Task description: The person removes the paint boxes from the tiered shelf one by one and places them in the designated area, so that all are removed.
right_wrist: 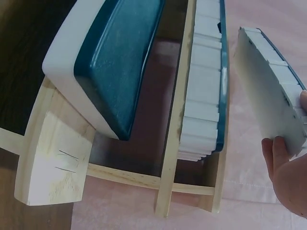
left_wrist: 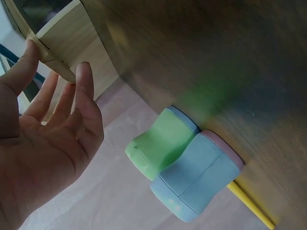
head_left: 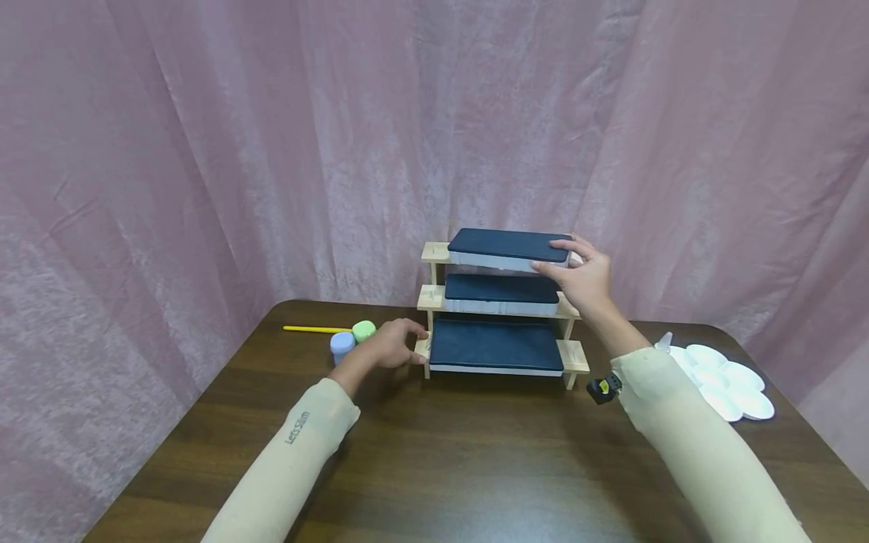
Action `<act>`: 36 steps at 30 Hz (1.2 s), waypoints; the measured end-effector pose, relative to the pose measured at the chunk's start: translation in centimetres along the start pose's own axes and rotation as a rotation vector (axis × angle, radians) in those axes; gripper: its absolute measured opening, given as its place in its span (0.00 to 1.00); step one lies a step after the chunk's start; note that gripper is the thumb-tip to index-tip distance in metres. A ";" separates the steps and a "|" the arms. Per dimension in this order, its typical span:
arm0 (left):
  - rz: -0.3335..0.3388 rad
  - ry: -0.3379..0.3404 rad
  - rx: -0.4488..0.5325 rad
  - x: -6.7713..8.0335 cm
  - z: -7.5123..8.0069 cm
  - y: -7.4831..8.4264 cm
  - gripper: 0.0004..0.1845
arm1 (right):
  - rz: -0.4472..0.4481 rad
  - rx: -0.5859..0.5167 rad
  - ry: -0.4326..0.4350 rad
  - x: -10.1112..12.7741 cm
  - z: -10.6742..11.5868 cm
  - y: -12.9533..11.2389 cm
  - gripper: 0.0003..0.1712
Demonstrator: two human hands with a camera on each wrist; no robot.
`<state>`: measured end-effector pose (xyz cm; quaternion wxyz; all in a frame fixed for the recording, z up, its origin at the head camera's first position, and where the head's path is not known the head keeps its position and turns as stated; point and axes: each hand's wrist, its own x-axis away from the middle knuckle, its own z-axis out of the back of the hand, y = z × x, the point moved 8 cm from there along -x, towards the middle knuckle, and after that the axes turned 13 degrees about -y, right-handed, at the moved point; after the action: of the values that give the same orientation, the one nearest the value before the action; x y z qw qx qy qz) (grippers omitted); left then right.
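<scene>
While the right hand [head_left: 582, 277] grips the right end of the top dark-blue tray [head_left: 508, 250] — fingers over its upper face, thumb under the white edge — the left hand [head_left: 390, 345] rests with loose, straight fingers against the left end of the wooden rack [head_left: 434, 299], holding nothing. In the left wrist view those fingertips [left_wrist: 82, 72] touch the corner of the rack's lowest pale shelf.

The rack stands near the table's far edge, at about twelve o'clock from the person, and has three stepped tiers. The top tray sits on the highest tier; a second tray [head_left: 501, 293] lies on the middle tier and a third tray [head_left: 495, 347] on the lowest.

At roughly ten o'clock from the left hand, just beside it, stand a blue jar [head_left: 342, 346] and a green jar [head_left: 363, 330], touching each other, with a yellow stick [head_left: 316, 329] beyond them. At three o'clock from the rack, well apart, lies a white palette [head_left: 728, 381] on the dark wooden table [head_left: 475, 460].
</scene>
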<state>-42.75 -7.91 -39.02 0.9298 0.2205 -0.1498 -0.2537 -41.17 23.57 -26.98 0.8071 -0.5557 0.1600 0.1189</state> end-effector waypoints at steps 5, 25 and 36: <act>0.033 0.006 0.012 0.0 0.2 0.0 0.25 | 0.014 0.001 -0.004 0.4 0.2 -0.4 0.31; 0.083 0.005 -0.005 0.0 0.5 -0.3 0.26 | 0.005 -0.048 0.002 2.9 0.9 -1.2 0.31; 0.108 -0.008 -0.007 -0.2 0.4 -0.5 0.26 | 0.064 -0.048 -0.005 4.1 1.0 -2.0 0.29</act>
<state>-43.32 -8.35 -38.94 0.9423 0.2078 -0.1644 -0.2044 -36.51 23.84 -26.51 0.7899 -0.5691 0.1727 0.1496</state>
